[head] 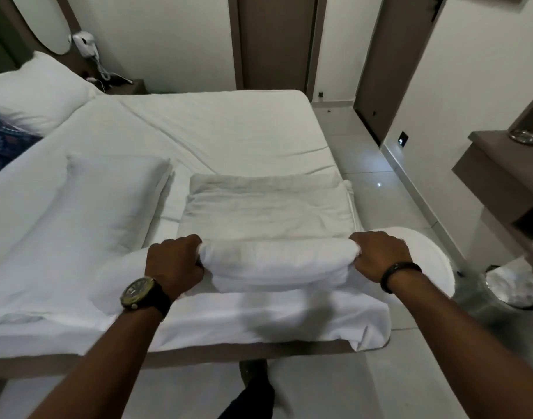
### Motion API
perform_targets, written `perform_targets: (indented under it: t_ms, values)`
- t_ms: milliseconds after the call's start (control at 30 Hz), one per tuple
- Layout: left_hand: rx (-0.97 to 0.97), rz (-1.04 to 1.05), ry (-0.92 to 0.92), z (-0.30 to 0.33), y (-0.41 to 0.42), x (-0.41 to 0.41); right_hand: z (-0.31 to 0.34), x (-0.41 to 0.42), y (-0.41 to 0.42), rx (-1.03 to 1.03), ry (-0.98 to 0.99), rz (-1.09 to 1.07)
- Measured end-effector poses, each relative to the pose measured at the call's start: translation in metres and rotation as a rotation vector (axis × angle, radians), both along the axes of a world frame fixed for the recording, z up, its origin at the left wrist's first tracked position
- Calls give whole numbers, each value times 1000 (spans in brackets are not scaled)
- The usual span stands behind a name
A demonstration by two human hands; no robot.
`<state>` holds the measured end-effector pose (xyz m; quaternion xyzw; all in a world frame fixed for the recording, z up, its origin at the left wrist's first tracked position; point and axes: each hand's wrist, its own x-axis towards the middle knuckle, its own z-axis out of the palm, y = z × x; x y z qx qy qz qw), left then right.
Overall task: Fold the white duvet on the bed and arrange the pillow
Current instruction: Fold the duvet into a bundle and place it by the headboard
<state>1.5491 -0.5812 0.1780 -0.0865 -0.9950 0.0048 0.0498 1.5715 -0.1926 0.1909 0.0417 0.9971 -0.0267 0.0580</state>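
The white duvet (268, 213) lies partly folded on the near right corner of the bed (229, 131), its near end turned up into a thick roll. My left hand (174, 261) grips the left end of that roll, watch on the wrist. My right hand (380, 255) grips the right end, a dark band on the wrist. A white pillow (108, 201) lies flat on the bed just left of the duvet. Another white pillow (38, 95) rests at the far left by the headboard.
A dark patterned cushion (5, 143) sits at the left edge. A round white stool (434, 261) and a metal bin (513, 291) stand right of the bed. A brown shelf (495, 164) juts from the right wall. Tiled floor (380, 189) runs along the bed's right side.
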Motion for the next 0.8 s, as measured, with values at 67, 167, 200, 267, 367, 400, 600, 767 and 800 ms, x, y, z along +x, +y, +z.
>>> perform_targets:
  t_ms: [67,167,200,267,367,400,600,767,800]
  values:
    - [-8,30,49,5,7,-31,4,-34,-5,42,66,-45]
    - [40,57,138,5,14,-93,5,-98,-14,137,147,-117]
    - [48,63,147,5,15,-115,4,-119,-17,159,167,-137]
    - [38,72,118,1,18,-173,-4,-172,-19,174,183,-161]
    - [-1,57,20,-7,23,-267,-14,-258,-17,204,157,-181]
    - [-2,45,-12,-10,25,-299,-16,-288,-16,220,142,-182]
    - [48,20,-40,-40,34,-459,-34,-421,3,220,206,-267]
    - [55,36,-564,-146,41,-457,-106,-424,-37,-214,24,-183]
    - [37,27,-598,-171,38,-443,-127,-412,-49,-238,-57,-139]
